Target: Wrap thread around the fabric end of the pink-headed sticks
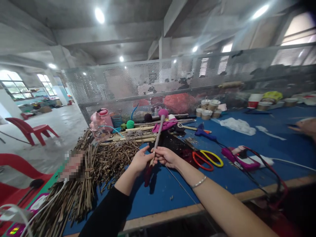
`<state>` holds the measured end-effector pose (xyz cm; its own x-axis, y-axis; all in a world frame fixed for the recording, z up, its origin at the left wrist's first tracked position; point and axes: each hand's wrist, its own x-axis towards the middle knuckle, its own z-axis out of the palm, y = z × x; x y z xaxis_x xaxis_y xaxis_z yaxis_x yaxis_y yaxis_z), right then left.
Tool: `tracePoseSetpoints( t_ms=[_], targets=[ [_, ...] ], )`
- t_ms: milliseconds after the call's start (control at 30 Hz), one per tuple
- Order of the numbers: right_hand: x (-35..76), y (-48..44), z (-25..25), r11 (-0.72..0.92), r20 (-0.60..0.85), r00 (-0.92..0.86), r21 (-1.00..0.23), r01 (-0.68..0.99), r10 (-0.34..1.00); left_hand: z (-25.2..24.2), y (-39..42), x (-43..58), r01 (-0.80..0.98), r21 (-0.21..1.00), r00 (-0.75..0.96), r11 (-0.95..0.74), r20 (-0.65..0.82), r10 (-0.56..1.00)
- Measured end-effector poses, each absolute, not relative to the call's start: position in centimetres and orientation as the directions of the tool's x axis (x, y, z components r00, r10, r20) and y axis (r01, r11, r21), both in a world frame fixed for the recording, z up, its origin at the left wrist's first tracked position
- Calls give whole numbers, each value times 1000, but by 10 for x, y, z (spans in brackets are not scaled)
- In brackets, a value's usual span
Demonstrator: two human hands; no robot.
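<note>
In the head view, a thin pale wrapped stick (159, 131) slants up and away from my hands over the blue table. My right hand (167, 157) pinches it near its lower end, thumb and fingers closed together. Beside it, my left hand (141, 160) has its fingers closed round the lower tip, thumb raised. A magenta ball (163, 113) shows at the stick's far end; whether it is attached I cannot tell. Dark red material (148, 176) lies below my hands, and a thin strand (181, 186) runs from them toward the table edge. Red-and-yellow-handled scissors (207, 159) lie to the right.
Dried stems (108, 161) are heaped at left, near a pink bottle (100, 126). A blue glue gun (206, 133) lies behind the scissors. Paper cups (209, 107) stand at the back before a perforated metal screen (118, 89). Another person's hand (306, 126) is at far right.
</note>
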<state>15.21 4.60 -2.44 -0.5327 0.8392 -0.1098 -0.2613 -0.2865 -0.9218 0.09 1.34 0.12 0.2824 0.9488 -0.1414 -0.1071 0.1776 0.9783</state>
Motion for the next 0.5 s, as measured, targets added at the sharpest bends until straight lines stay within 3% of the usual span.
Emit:
tracePoseSetpoints(
  t_ms=[100, 167, 267, 333, 400, 500],
  targets=[
    [151, 44, -24, -252, -104, -519, -942, -224, 849, -3, 10, 0, -229, 925, 349, 302, -212, 913],
    [149, 43, -23, -217, -123, -456, -963, -159, 881, -6, 9, -3, -107, 966, 324, 236, -191, 926],
    [148, 43, -23, -180, -144, -378, -982, -62, 915, -7, 9, -5, 159, 987, 218, 4, -39, 975],
    [150, 44, -23, -168, -134, -379, -984, -58, 916, -6, 8, -4, 205, 978, 190, -46, 6, 982],
    [153, 44, -22, -177, -111, -421, -977, -122, 900, -3, 6, 0, 87, 996, 204, 14, -31, 978],
    [157, 45, -19, -228, -76, -505, -942, -247, 860, 2, 2, 6, -226, 960, 247, 163, -105, 963]
  ],
)
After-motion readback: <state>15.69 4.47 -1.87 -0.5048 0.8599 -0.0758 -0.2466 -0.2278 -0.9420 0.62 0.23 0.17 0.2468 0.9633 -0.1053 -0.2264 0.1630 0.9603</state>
